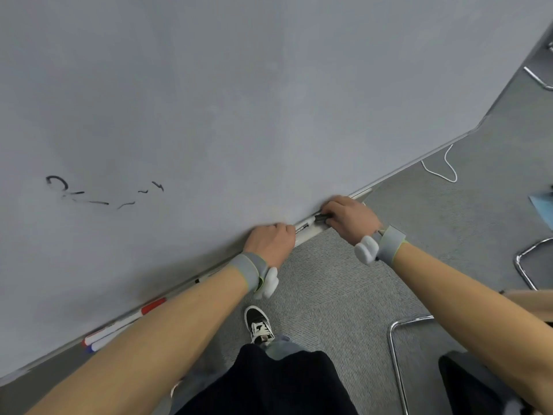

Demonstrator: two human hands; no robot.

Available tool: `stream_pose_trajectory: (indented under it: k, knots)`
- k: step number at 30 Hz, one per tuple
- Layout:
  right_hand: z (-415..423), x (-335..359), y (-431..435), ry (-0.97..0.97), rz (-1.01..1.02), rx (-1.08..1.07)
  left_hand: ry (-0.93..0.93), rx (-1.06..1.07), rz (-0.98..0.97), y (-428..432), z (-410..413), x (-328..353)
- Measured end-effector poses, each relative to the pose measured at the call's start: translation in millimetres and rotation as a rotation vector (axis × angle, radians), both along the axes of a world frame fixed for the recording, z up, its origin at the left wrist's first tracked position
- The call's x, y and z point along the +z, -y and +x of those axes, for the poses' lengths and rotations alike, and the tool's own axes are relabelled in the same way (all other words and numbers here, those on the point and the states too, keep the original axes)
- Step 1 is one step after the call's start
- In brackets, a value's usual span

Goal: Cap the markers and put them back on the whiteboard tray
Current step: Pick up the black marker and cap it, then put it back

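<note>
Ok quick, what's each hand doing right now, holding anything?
Left hand: closed around the white barrel of the black marker.
Right hand: closed on the marker's black cap.

Both my bare forearms reach toward twelve o'clock, grey bands on the wrists, my left hand (270,242) curled knuckles-up at eleven and my right hand (350,218) fisted at one.

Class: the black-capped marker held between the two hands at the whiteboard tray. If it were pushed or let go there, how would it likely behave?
The marker looks like a stiff, round barrel, so it would probably roll rather than flex. It seems slim beside the left hand and right hand, so likely light. The tray beneath should catch it.
</note>
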State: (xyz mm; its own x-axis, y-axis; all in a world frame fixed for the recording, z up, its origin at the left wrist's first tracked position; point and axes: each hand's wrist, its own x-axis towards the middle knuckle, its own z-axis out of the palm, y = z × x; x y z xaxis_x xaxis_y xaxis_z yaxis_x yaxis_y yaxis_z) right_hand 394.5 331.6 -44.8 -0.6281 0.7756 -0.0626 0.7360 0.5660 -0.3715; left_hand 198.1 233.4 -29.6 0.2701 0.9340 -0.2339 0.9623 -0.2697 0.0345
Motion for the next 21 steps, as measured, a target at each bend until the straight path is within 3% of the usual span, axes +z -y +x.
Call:
stream_pose_trajectory:
  k: [6, 12, 21]
  knots:
    - [4, 12, 0, -0.098, -0.221, -0.085, 0.133, 0.078, 0.0, 9, -6, 9]
    - [16, 49, 2, -0.507, -0.641, -0.203, 0.29, 0.1, 0.076, 17, -20, 32]
    - [13, 83, -4, -0.426, -0.586, -0.09, 0.377, 0.091, 0.056, 12, -24, 43]
